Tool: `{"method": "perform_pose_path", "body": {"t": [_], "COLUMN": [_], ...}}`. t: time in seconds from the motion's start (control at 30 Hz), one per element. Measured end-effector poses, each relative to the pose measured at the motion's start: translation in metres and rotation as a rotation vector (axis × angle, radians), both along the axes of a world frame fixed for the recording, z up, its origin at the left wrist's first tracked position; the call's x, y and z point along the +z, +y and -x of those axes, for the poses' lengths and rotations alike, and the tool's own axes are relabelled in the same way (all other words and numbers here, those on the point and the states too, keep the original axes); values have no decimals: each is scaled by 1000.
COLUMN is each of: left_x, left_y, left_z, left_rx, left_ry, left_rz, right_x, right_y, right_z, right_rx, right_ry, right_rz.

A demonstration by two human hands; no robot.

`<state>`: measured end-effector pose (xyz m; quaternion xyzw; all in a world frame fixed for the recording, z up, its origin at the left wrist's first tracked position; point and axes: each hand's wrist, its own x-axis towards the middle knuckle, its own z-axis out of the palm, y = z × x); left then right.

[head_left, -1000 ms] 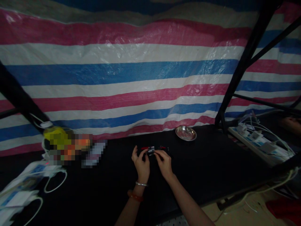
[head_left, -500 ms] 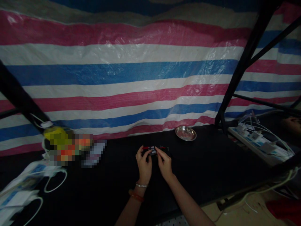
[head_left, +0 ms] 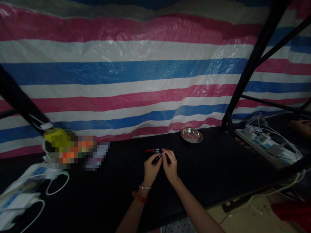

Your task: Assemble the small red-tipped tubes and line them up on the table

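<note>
Both my hands meet over the black table. My left hand (head_left: 151,167) pinches a slim dark pen (head_left: 157,159) between thumb and fingers, tilted up to the right. My right hand (head_left: 170,164) closes its fingertips on the pen's upper end, where something pale shows; fingers hide most of it. Just beyond my fingers lies a red marker pen (head_left: 150,150) with a black-and-white label. A dark tip of something pokes out past my right fingers, too small to make out.
A round metal dish (head_left: 191,135) stands at the back, near the striped sheet (head_left: 136,74). On the left are a yellow bottle (head_left: 58,137), blurred packets and a power strip (head_left: 14,200) with cables. Another power strip (head_left: 267,142) lies right, near another person's hand (head_left: 301,127).
My hands have drawn slightly towards me, lifting the dark pen from beside the red marker pen, which now lies free of my left fingers. The view has shifted a little.
</note>
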<state>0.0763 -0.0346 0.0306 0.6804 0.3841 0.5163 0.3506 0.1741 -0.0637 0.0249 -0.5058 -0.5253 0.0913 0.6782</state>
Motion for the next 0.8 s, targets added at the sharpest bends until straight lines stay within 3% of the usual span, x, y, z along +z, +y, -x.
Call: {"method": "perform_pose_path", "body": {"t": [0.17, 0.33, 0.53, 0.67, 0.8], "left_x": [3, -3, -3, -1, 3], "left_y": [10, 23, 19, 18, 20], "left_z": [7, 15, 21, 25, 29], "left_rx": [51, 161, 310, 326, 388], "left_ry": [-148, -177, 130, 331, 420], "left_rz": [162, 186, 79, 31, 90], "right_x": [-1, -5, -12, -17, -18], "right_y": [3, 8, 12, 15, 17], "right_z": [-5, -8, -7, -8, -11], "right_rx": [-126, -121, -79, -57, -32], "right_ry": [225, 372, 363, 337, 275], "right_rz": [79, 150, 188, 190, 211]}}
